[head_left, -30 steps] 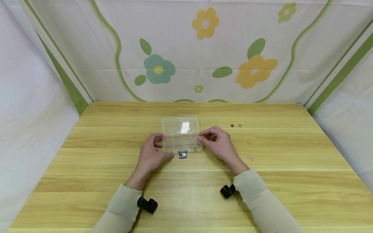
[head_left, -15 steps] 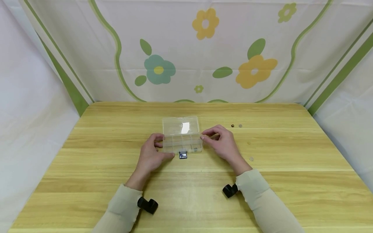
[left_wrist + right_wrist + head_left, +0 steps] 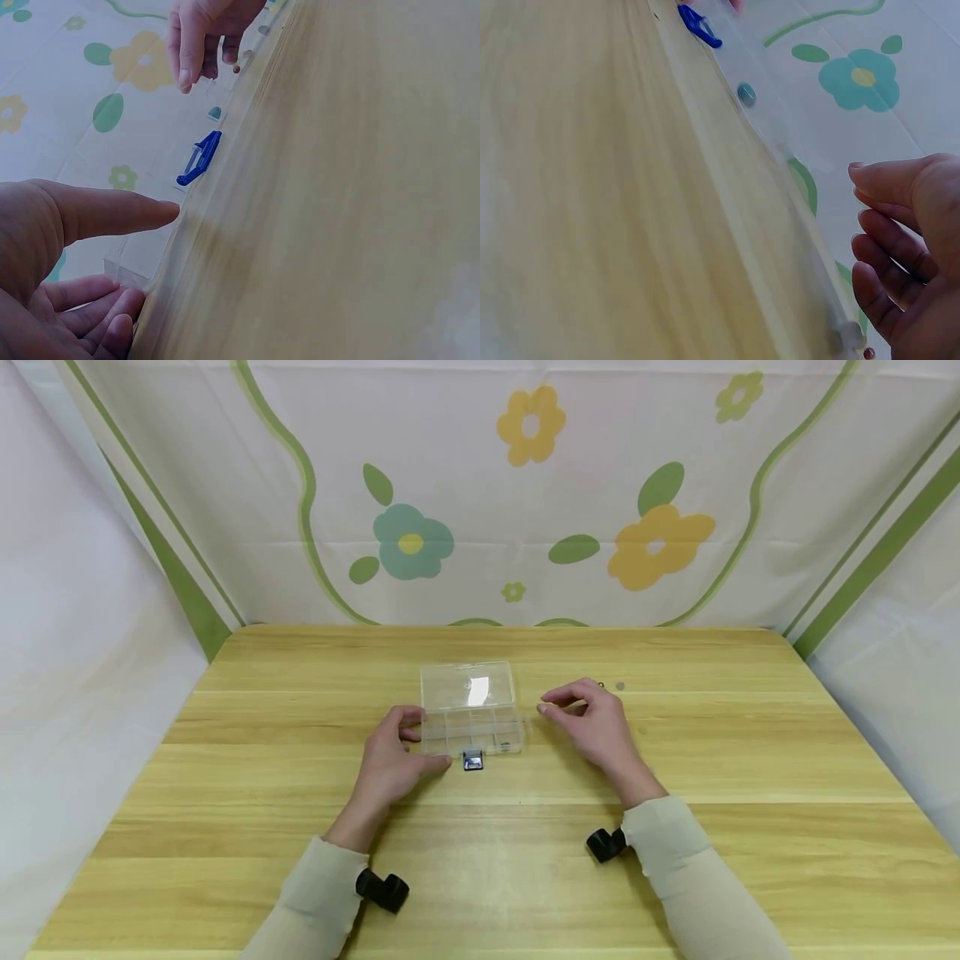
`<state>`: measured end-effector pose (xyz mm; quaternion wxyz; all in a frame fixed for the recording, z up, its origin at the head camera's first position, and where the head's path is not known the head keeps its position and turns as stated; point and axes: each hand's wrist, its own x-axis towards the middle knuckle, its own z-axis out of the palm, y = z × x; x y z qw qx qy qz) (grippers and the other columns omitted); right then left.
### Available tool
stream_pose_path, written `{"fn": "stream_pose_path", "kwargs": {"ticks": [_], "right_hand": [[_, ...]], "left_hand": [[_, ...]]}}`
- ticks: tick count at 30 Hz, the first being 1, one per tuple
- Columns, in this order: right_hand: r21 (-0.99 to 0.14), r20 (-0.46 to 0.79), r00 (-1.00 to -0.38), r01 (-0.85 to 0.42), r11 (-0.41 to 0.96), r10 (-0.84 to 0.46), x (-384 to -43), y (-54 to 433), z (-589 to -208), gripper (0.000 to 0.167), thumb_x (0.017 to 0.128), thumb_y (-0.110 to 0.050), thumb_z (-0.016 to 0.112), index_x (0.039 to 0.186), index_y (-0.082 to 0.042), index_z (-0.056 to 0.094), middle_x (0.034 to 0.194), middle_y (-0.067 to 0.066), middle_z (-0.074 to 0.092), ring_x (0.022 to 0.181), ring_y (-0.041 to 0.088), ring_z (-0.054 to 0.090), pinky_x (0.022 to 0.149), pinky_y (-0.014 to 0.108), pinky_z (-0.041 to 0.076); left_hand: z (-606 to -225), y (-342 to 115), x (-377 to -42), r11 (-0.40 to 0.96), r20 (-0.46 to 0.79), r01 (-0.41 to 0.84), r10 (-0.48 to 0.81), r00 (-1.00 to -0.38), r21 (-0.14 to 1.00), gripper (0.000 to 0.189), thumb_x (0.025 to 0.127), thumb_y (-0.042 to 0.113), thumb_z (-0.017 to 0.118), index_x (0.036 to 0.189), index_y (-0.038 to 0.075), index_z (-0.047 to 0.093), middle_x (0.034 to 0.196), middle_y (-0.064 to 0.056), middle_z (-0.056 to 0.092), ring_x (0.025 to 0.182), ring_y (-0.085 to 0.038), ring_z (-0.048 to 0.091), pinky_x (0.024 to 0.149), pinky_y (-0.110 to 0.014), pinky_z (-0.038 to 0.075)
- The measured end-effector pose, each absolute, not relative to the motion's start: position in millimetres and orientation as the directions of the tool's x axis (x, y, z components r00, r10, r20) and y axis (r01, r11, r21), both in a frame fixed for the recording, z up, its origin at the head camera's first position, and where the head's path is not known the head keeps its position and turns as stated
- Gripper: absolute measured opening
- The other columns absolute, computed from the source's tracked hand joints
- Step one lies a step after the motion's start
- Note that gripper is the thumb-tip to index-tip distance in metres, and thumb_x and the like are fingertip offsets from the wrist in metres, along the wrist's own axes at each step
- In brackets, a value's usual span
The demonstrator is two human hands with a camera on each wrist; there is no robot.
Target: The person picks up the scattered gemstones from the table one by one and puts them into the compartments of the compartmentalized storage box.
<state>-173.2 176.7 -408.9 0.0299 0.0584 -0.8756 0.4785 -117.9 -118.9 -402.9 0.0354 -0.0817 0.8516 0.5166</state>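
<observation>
A clear plastic compartment box [image 3: 457, 745] stands with its lid [image 3: 446, 687] raised at the back. Its blue latch [image 3: 472, 762] hangs at the front. My left hand [image 3: 392, 762] holds the left end, thumb along the front and fingers at the side. One teal bead [image 3: 505, 746] lies in the front right compartment; the right wrist view also shows this teal bead [image 3: 746, 94]. My right hand [image 3: 596, 727] is in the air, apart from the box's right end. Its thumb and forefinger are close together, and nothing shows between them in the right wrist view [image 3: 911, 240].
Beyond my right hand lie a brass-coloured bead [image 3: 601, 685], partly hidden, and a flat grey disc [image 3: 620, 686]. A pale yellowish piece [image 3: 642, 731] sits right of that hand. A patterned cloth [image 3: 465, 485] hangs behind the wooden table [image 3: 480, 860].
My right hand has drawn away from the box's right end, moving right and partly covering the brass bead. The left hand and the box have stayed in place.
</observation>
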Motion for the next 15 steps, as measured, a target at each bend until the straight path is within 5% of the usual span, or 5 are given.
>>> {"fn": "stream_pose_path", "kwargs": {"ticks": [15], "right_hand": [[-0.811,0.076,-0.996,-0.038,0.584,0.040,-181,216,-404,0.028,0.100,-0.039,0.077,0.115,-0.015,0.081,0.121,0.006,0.071,0.107,0.019,0.065,0.089,0.025,0.054]], "left_hand": [[-404,-119,-119,0.450,-0.141,-0.173,-0.104,-0.985,0.876,0.078,0.076,0.007,0.094,0.145,0.008,0.058,0.140,-0.013,0.065,0.122,-0.031,0.060,0.097,-0.042,0.050]]}}
